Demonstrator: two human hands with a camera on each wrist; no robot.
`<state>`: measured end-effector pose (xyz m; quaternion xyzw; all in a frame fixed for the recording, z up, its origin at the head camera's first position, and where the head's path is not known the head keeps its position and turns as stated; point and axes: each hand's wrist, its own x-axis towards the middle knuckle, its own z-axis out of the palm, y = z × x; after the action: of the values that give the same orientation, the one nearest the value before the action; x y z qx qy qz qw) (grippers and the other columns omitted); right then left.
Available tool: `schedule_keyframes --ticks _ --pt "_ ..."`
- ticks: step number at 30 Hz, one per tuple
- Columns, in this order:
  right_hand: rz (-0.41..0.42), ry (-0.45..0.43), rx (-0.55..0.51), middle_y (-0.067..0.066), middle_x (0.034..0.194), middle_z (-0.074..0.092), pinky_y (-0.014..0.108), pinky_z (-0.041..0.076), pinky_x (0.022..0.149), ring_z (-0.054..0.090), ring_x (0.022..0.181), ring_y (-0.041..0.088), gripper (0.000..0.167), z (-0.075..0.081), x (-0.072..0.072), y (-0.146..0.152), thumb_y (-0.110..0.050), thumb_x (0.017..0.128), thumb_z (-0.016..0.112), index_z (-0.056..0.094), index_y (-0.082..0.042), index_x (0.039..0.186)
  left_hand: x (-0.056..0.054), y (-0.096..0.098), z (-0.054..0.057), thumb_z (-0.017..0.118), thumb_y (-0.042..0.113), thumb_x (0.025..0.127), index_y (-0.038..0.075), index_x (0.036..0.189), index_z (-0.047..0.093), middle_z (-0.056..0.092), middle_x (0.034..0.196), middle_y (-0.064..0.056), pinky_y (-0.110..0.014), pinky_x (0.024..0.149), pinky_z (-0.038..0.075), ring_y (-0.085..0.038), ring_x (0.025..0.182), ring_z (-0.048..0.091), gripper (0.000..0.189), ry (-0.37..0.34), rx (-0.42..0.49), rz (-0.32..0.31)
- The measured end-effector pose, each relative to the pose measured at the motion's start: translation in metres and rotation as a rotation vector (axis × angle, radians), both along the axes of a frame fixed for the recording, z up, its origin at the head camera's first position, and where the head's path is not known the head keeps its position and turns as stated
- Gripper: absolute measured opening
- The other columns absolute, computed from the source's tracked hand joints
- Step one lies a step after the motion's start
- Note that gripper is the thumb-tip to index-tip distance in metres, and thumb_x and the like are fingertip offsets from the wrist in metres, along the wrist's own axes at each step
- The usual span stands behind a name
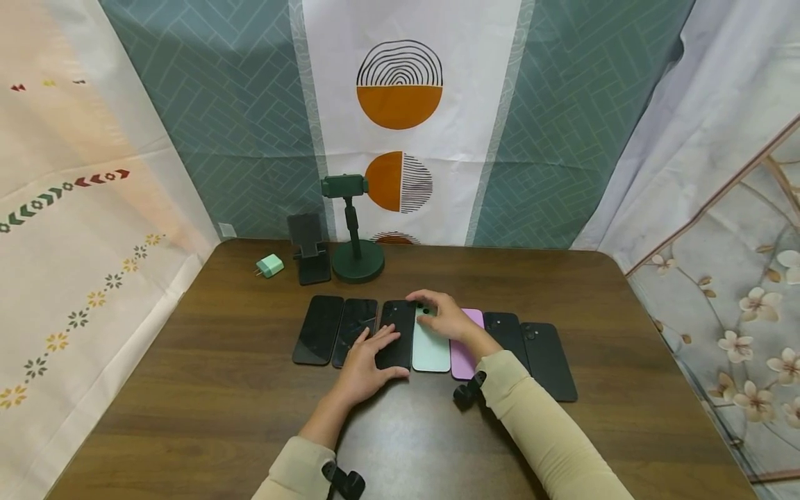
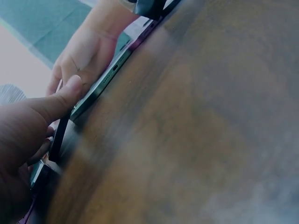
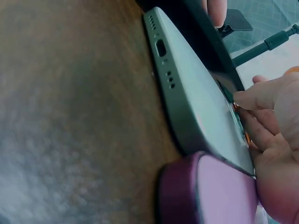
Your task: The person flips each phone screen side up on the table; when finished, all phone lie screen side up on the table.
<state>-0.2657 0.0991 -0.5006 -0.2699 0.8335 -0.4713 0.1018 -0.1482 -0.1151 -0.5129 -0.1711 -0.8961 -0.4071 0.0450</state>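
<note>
head view: the left hand (image 1: 365,368) grips a black phone (image 1: 400,352), third from left in a row of phones (image 1: 317,332); the right hand (image 1: 448,321) pinches its far corner. left wrist: the phone is tilted. right wrist: a mint phone (image 3: 201,88) lies beside it.

On the table (image 1: 181,403) I have seven phones in one row, the third phone (image 1: 398,351) between my left hand (image 1: 367,364) and right hand (image 1: 446,317), with the second phone (image 1: 354,330) and first phone (image 1: 317,330) to the left hand's left. The fourth phone (image 1: 431,353) lies partly under the right hand, the fifth phone (image 1: 461,361) partly under its wrist, the sixth phone (image 1: 505,333) and seventh phone (image 1: 551,364) rightward. Beyond the left hand I see a pedestal stand (image 1: 358,264), then leftward a phone stand (image 1: 312,269) and plug adapter (image 1: 270,266).
</note>
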Motion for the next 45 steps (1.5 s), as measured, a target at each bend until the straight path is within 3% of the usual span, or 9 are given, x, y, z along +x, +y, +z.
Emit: schedule_keyframes --ticks 7,15,22,28,33,38,41,45 --pt "-0.003 -0.040 -0.126 0.010 0.129 0.068 0.050 0.043 0.109 0.061 0.124 0.027 0.047 -0.005 -0.005 0.002 0.006 0.085 0.077 0.065 -0.008 0.128 0.005 0.000 0.002 0.080 0.034 0.088 0.008 0.143 0.058 0.043 0.157 -0.007 -0.072 0.110 0.027 -0.039 0.145 0.036 0.065 -0.048 0.019 -0.041" --pt "0.017 -0.047 -0.168 0.012 0.132 0.065 0.050 0.046 0.107 0.061 0.123 0.029 0.058 -0.007 -0.005 0.005 0.005 0.079 0.083 0.062 -0.005 0.133 0.007 -0.003 0.002 0.073 0.025 0.095 0.004 0.148 0.051 0.040 0.159 -0.009 -0.055 0.114 0.036 -0.031 0.144 0.039 0.061 -0.043 0.112 -0.135" --pt "0.022 -0.047 -0.180 0.011 0.134 0.064 0.052 0.043 0.110 0.061 0.122 0.030 0.070 -0.003 -0.006 0.005 -0.004 0.075 0.089 0.059 -0.005 0.138 0.007 -0.006 0.003 0.067 0.016 0.099 0.007 0.152 0.046 0.036 0.161 -0.007 -0.056 0.115 0.033 -0.029 0.148 0.032 0.057 -0.104 0.233 -0.178" --pt "0.048 -0.006 -0.145 0.014 0.140 0.060 0.051 0.042 0.110 0.059 0.125 0.031 0.073 0.002 -0.008 -0.001 -0.007 0.079 0.087 0.053 0.001 0.143 0.004 -0.010 0.009 0.061 0.008 0.101 0.006 0.154 0.042 0.030 0.164 -0.013 -0.055 0.115 0.031 -0.032 0.150 0.026 0.056 -0.181 0.360 -0.227" --pt "0.085 0.025 -0.084 0.017 0.143 0.057 0.052 0.040 0.112 0.057 0.128 0.033 0.072 0.004 -0.010 -0.008 -0.011 0.085 0.082 0.048 0.001 0.147 0.002 -0.014 0.010 0.057 0.000 0.101 0.002 0.155 0.038 0.030 0.163 -0.017 -0.052 0.116 0.031 -0.033 0.150 0.026 0.057 -0.189 0.432 -0.242" --pt "0.053 0.064 0.036 0.015 0.136 0.062 0.050 0.043 0.110 0.059 0.124 0.029 0.073 0.003 -0.009 -0.014 -0.023 0.088 0.081 0.047 -0.001 0.149 0.000 -0.015 0.009 0.056 -0.007 0.099 -0.003 0.155 0.035 0.033 0.160 -0.021 -0.040 0.112 0.038 -0.038 0.145 0.034 0.059 -0.181 0.540 -0.256" --pt "0.030 0.067 0.093 0.013 0.134 0.063 0.047 0.042 0.110 0.058 0.123 0.026 0.075 0.001 -0.008 -0.017 -0.030 0.088 0.080 0.047 -0.002 0.150 0.000 -0.016 0.009 0.061 -0.008 0.097 -0.005 0.154 0.036 0.035 0.158 -0.023 -0.035 0.108 0.042 -0.041 0.142 0.038 0.062 -0.186 0.581 -0.228" --pt "0.004 0.077 0.116 0.015 0.141 0.058 0.048 0.041 0.112 0.055 0.128 0.028 0.077 -0.001 -0.007 -0.019 -0.034 0.088 0.080 0.047 -0.002 0.150 -0.001 -0.016 0.009 0.069 -0.007 0.092 -0.004 0.152 0.040 0.039 0.156 -0.022 -0.039 0.105 0.045 -0.040 0.138 0.044 0.067 -0.175 0.575 -0.156"
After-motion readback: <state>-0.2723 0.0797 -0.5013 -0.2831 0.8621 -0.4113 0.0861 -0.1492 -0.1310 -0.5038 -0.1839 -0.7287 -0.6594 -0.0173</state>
